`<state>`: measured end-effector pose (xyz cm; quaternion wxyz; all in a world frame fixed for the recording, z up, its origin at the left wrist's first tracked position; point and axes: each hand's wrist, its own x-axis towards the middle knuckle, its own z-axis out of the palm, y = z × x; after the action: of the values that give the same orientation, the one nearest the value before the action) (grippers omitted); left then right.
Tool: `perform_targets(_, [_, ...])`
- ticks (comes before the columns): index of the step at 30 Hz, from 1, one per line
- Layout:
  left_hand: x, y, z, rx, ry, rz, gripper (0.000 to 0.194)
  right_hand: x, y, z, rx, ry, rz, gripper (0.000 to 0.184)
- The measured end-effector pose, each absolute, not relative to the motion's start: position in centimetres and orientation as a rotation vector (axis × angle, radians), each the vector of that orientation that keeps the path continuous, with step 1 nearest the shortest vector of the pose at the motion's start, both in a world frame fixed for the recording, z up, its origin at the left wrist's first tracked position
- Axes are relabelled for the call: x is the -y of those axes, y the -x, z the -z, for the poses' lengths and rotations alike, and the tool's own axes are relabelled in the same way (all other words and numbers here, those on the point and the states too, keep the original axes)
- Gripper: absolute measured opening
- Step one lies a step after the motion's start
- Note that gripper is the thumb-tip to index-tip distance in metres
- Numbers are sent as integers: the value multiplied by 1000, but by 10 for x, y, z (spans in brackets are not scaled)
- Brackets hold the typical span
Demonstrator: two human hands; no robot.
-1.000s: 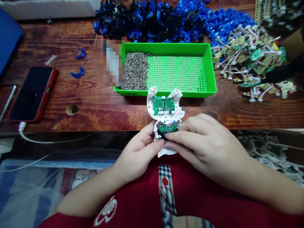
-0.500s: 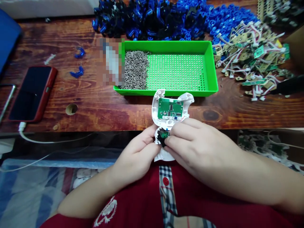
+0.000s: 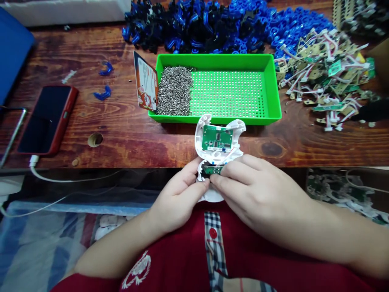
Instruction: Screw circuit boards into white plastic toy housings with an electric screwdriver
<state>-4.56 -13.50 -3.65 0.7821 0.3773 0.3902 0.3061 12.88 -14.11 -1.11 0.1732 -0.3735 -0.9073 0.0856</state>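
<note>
At the table's front edge, my left hand is closed on the left side of a white plastic shell, thumb in front. A narrow green circuit board lies across a dark part inside that shell. Fingers of my right hand are closed on the board's right end and cover much of it. Just beyond, a second white shell lies open-side up with a larger green circuit board inside. Thin red and white wires run from it toward my right fingers.
A green tray holds loose screws and a perforated plate, with a printed card at its left. Blue and black plastic parts lie behind; wired boards are heaped right. A phone charges at left.
The narrow board now lies more level across the lower shell, and the wires show more clearly. My right fingers have shifted slightly. The whole view has moved a little.
</note>
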Motion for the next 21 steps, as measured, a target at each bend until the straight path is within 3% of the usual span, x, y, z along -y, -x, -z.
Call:
perform_targets(14, [137, 42, 38, -861, -922, -703, 42, 149, -143, 18, 2343, 1187, -158, 25])
perform_targets(21, [137, 44, 34, -829, -858, -637, 43, 141, -136, 18, 2352, 1190, -257, 20])
